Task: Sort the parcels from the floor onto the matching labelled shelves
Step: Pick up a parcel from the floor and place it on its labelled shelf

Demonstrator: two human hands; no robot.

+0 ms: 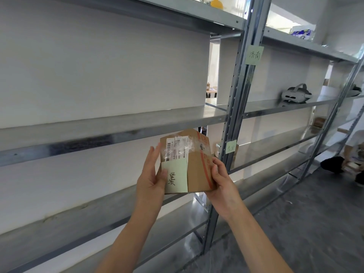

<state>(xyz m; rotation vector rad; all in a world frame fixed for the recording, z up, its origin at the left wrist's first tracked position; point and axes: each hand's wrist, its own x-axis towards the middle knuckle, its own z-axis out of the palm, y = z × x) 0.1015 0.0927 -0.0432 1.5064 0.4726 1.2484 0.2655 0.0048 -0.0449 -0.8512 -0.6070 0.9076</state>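
I hold a small brown cardboard parcel (pixel 197 164) with both hands in front of the metal shelving. It carries a white shipping label under clear tape, red printed tape and a green handwritten note (pixel 176 179). My left hand (pixel 152 174) grips its left side with the thumb on the note. My right hand (pixel 221 179) grips its right edge. A green handwritten shelf label (pixel 253 55) is stuck on the upright post (pixel 239 79) higher up. A second green label (pixel 230 147) sits lower on the same post, level with the parcel.
Grey metal shelves (pixel 118 125) run left and right of the post. A white headset (pixel 296 94) lies on the right middle shelf. A yellow object (pixel 216 2) stands on the top shelf. A person crouches on the floor at the far right (pixel 352 154).
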